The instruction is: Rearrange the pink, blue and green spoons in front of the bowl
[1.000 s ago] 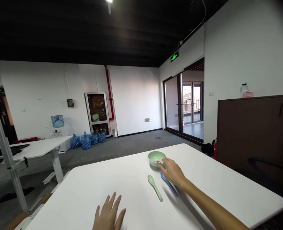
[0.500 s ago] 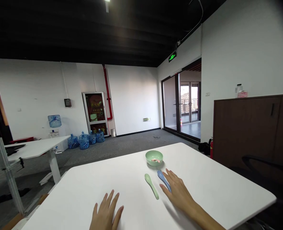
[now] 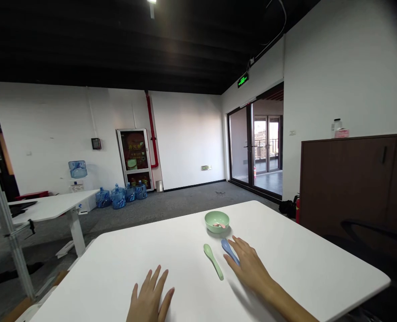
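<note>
My left hand (image 3: 149,293) rests low over the white table (image 3: 171,255), fingers spread, holding nothing. On the right, my right hand (image 3: 248,264) hovers at a blue spoon (image 3: 229,250), its thumb and fingers apart on either side and partly hiding the handle. Whether the skin touches the spoon I cannot tell. A green spoon (image 3: 213,261) lies just left of the blue one, bowl end pointing away from me. Beyond both spoons stands a green bowl (image 3: 216,220) with a small pink spoon (image 3: 219,225) in it.
A dark brown cabinet (image 3: 346,179) stands to the right, past the table. At left is another white desk (image 3: 57,205) beside a metal post (image 3: 8,223). Several blue water jugs (image 3: 118,197) stand on the floor by the far wall.
</note>
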Available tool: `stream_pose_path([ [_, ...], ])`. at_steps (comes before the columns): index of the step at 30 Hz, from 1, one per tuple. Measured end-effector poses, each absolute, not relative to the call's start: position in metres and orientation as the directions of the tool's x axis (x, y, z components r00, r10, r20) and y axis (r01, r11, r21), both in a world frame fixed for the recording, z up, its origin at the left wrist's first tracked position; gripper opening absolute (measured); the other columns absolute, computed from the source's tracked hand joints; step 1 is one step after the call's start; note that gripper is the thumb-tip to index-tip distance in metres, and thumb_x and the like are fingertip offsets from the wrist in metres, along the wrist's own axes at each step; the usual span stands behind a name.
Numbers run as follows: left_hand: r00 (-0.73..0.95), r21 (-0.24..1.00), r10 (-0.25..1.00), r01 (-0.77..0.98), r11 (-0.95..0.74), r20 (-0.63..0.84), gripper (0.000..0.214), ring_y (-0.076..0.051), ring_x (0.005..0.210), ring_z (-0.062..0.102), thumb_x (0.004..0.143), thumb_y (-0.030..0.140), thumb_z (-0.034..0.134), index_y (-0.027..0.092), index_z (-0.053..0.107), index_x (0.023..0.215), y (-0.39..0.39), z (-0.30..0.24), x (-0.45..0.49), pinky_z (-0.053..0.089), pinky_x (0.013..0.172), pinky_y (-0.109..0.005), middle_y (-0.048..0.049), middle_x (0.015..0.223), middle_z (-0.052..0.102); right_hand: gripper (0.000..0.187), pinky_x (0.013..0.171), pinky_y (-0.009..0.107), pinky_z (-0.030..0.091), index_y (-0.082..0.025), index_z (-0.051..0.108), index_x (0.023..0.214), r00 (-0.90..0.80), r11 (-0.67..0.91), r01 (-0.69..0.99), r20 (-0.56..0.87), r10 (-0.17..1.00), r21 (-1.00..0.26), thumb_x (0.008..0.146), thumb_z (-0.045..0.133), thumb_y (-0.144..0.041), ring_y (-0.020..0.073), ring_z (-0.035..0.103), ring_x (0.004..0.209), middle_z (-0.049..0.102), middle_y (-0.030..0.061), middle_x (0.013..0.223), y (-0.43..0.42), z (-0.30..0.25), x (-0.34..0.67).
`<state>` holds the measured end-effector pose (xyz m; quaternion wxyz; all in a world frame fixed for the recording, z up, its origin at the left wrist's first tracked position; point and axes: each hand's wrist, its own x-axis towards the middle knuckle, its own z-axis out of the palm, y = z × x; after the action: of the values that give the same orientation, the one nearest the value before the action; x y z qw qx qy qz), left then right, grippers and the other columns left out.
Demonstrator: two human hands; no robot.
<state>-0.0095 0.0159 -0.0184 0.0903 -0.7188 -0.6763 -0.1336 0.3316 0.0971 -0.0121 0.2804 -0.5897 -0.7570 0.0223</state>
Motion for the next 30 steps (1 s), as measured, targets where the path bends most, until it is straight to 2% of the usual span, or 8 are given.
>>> stream_pose_path([
  [4,0.046,0.062,0.948,0.996,-0.069,0.313,0.053,-0.033,0.149,0.042,0.099,0.044,0.035,0.030,0.052,0.148,0.016,-0.016,-0.010,0.043,0.116,-0.063,-0.0056,0.160,0.048,0.050,0.103,0.040,0.045,-0.021,0.065,0.136,-0.130,0.307,0.887,0.452,0.882,-0.344,0.102,0.041,-0.048,0.0289,0.059,0.123,0.067,0.0136,0.132,0.121,0.006,0.327],
  [6,0.047,0.068,0.946,0.995,-0.073,0.321,0.052,-0.033,0.149,0.043,0.099,0.044,0.036,0.031,0.052,0.147,0.017,-0.016,-0.012,0.043,0.116,-0.063,-0.0060,0.160,0.048,0.046,0.097,0.037,0.046,-0.022,0.066,0.135,-0.116,0.286,0.904,0.462,0.879,-0.317,0.102,0.043,-0.045,0.0277,0.061,0.115,0.070,0.0126,0.120,0.140,0.019,0.324],
  [8,0.053,0.075,0.940,0.994,-0.083,0.336,0.052,-0.033,0.149,0.042,0.099,0.044,0.036,0.032,0.051,0.148,0.017,-0.018,-0.015,0.043,0.116,-0.063,-0.0058,0.160,0.048,0.042,0.095,0.036,0.045,-0.020,0.071,0.124,-0.089,0.229,0.932,0.436,0.896,-0.282,0.102,0.043,-0.041,0.0282,0.060,0.114,0.070,0.0136,0.116,0.162,0.031,0.321],
  [11,0.058,0.081,0.938,0.993,-0.091,0.341,0.052,-0.033,0.149,0.042,0.100,0.044,0.036,0.033,0.051,0.148,0.018,-0.021,-0.018,0.043,0.116,-0.063,-0.0055,0.160,0.048,0.044,0.095,0.035,0.044,-0.013,0.073,0.117,-0.044,0.141,0.958,0.354,0.934,-0.251,0.101,0.045,-0.043,0.0307,0.059,0.120,0.069,0.0179,0.120,0.196,0.046,0.315],
  [15,0.052,0.082,0.941,0.993,-0.084,0.333,0.051,-0.032,0.148,0.044,0.099,0.044,0.038,0.035,0.051,0.148,0.019,-0.025,-0.021,0.043,0.116,-0.062,-0.0047,0.159,0.050,0.037,0.093,0.033,0.045,-0.012,0.076,0.106,0.015,0.040,0.966,0.211,0.977,-0.256,0.095,0.057,-0.042,0.0315,0.061,0.122,0.071,0.0190,0.124,0.230,0.055,0.307],
  [20,0.043,0.096,0.943,0.992,-0.079,0.331,0.051,-0.032,0.149,0.044,0.100,0.043,0.037,0.035,0.050,0.148,0.020,-0.029,-0.021,0.042,0.117,-0.063,-0.0045,0.160,0.050,0.037,0.085,0.031,0.048,-0.013,0.075,0.112,0.065,-0.029,0.958,0.119,0.991,-0.286,0.087,0.069,-0.039,0.0301,0.067,0.116,0.074,0.0187,0.122,0.254,0.052,0.299],
  [25,0.044,0.121,0.948,0.989,-0.086,0.314,0.051,-0.033,0.149,0.043,0.100,0.044,0.036,0.036,0.049,0.148,0.020,-0.032,-0.025,0.042,0.116,-0.064,-0.0045,0.160,0.049,0.042,0.084,0.032,0.050,-0.012,0.073,0.117,0.095,-0.069,0.951,0.073,0.993,-0.300,0.081,0.076,-0.035,0.0308,0.069,0.114,0.073,0.0199,0.124,0.267,0.046,0.294],
  [30,0.026,0.114,0.947,0.991,-0.066,0.322,0.050,-0.033,0.149,0.043,0.100,0.043,0.037,0.036,0.050,0.148,0.019,-0.034,-0.030,0.042,0.116,-0.065,-0.0039,0.159,0.049,0.043,0.081,0.033,0.051,-0.011,0.073,0.116,0.092,-0.061,0.952,0.088,0.992,-0.300,0.081,0.076,-0.035,0.0315,0.072,0.111,0.074,0.0226,0.121,0.269,0.040,0.292],
])
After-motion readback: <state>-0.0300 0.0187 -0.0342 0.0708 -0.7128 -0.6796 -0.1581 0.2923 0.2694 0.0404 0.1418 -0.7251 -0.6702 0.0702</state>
